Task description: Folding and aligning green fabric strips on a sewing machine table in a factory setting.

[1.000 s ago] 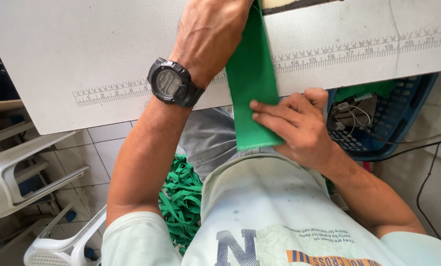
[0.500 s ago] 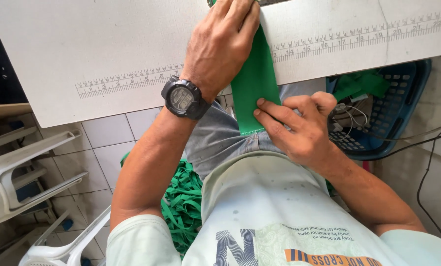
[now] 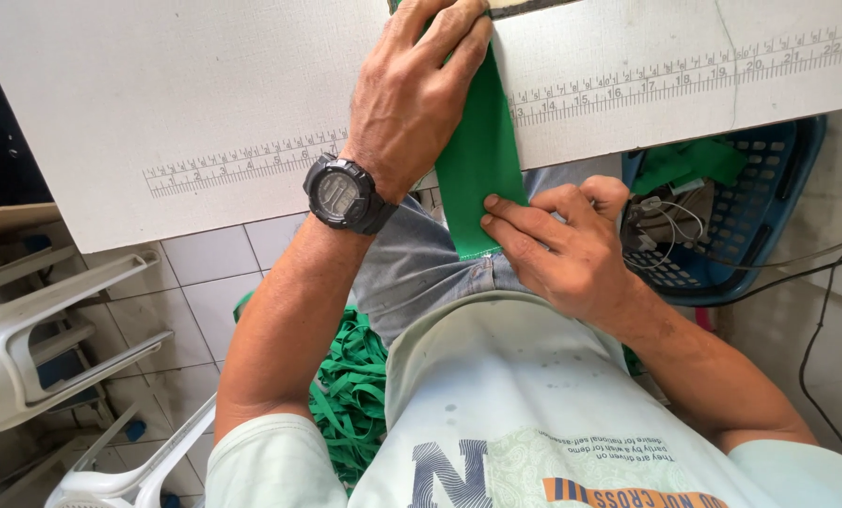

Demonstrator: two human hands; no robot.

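Observation:
A green fabric strip (image 3: 477,160) hangs from the white table (image 3: 195,103) over its front edge toward my lap. My left hand (image 3: 416,94), with a black watch (image 3: 344,194) on the wrist, presses flat on the strip's upper part at the table edge. My right hand (image 3: 562,246) pinches the strip's lower right edge just below the table, thumb and fingers closed on it. A ruler scale (image 3: 242,162) is printed along the table's front edge.
A pile of green strips (image 3: 350,395) lies on the tiled floor between my legs. A blue plastic basket (image 3: 741,216) with green cloth and cables stands at the right. White plastic chairs (image 3: 45,329) stand at the left.
My left hand has slid down the strip toward the table edge and into fuller view. My right hand still grips the strip's lower end, close to where it was.

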